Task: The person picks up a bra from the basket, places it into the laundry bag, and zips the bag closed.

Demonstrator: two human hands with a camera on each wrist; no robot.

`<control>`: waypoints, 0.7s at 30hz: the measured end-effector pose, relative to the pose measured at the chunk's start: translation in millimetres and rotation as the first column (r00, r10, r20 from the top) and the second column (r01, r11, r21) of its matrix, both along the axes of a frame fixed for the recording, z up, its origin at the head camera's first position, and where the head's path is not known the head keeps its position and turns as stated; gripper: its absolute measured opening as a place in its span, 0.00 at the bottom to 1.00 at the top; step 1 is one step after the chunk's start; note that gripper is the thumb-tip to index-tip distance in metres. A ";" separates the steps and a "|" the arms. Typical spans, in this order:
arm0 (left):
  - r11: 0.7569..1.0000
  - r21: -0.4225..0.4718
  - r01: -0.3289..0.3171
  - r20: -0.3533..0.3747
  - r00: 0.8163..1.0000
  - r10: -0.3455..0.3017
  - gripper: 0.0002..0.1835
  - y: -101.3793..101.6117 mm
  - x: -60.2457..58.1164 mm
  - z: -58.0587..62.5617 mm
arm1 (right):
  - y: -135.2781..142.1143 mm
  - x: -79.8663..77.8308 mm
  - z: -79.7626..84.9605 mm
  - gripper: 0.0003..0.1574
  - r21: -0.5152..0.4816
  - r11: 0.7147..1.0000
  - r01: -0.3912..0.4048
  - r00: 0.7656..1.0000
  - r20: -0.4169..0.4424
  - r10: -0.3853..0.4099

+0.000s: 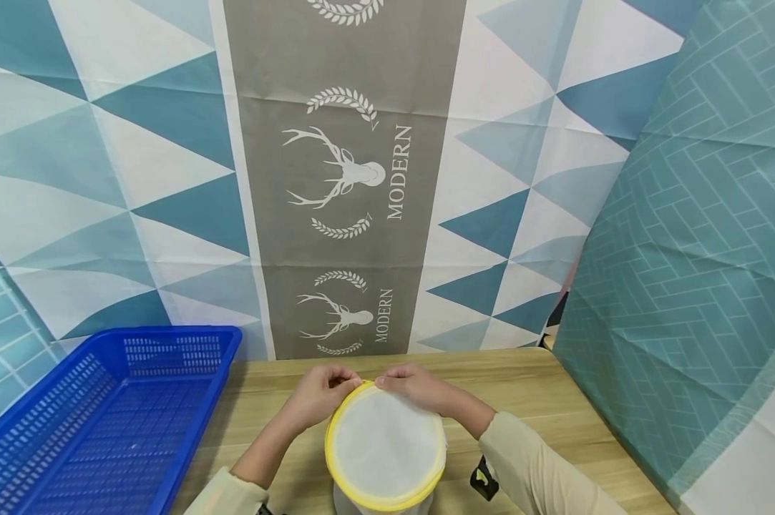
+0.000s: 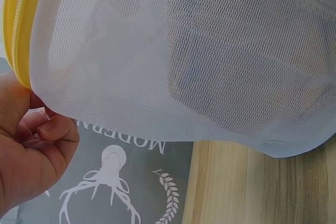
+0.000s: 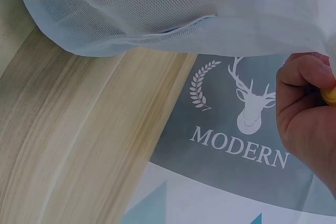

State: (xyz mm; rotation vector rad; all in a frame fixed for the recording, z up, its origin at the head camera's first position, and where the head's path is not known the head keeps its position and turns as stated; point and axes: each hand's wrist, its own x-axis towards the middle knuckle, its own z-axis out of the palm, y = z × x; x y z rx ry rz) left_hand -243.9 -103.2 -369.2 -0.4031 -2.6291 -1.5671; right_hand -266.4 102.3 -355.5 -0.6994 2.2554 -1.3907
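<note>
A white mesh laundry bag (image 1: pixel 388 443) with a round top and a yellow zipper edge (image 1: pixel 328 458) stands on the wooden table. At the far side of that edge, my left hand (image 1: pixel 319 395) pinches the rim with thumb and fingers. Close beside it, my right hand (image 1: pixel 421 390) grips the rim too. In the left wrist view, dark, bluish contents (image 2: pixel 226 61) show through the mesh; their kind cannot be made out. The right wrist view shows my right hand (image 3: pixel 307 103) with curled fingers around a bit of yellow edge (image 3: pixel 329 96).
A blue plastic basket (image 1: pixel 197 422) with perforated walls sits to the left on the wooden table (image 1: pixel 522 379). Behind the table hangs a patterned cloth (image 1: pixel 342 236) with deer heads and triangles. A teal cloth (image 1: pixel 696 286) hangs along the right side.
</note>
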 end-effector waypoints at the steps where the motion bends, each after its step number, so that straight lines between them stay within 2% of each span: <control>1: 1.000 -0.001 0.000 -0.002 1.000 0.000 0.07 0.0 0.0 -0.1 | 0.3 -0.3 -0.4 0.21 0.000 1.000 0.002 1.000 0.002 -0.002; 13: 0.997 0.013 0.070 0.018 0.997 -0.070 0.08 -0.2 -4.3 -0.8 | 3.6 2.1 -0.5 0.20 -0.044 0.999 0.005 1.000 0.010 -0.005; 21: 0.995 -0.001 0.103 0.007 0.995 -0.103 0.11 -1.0 -6.8 -0.1 | 3.5 1.6 0.9 0.20 -0.035 0.999 -0.009 1.000 0.021 0.010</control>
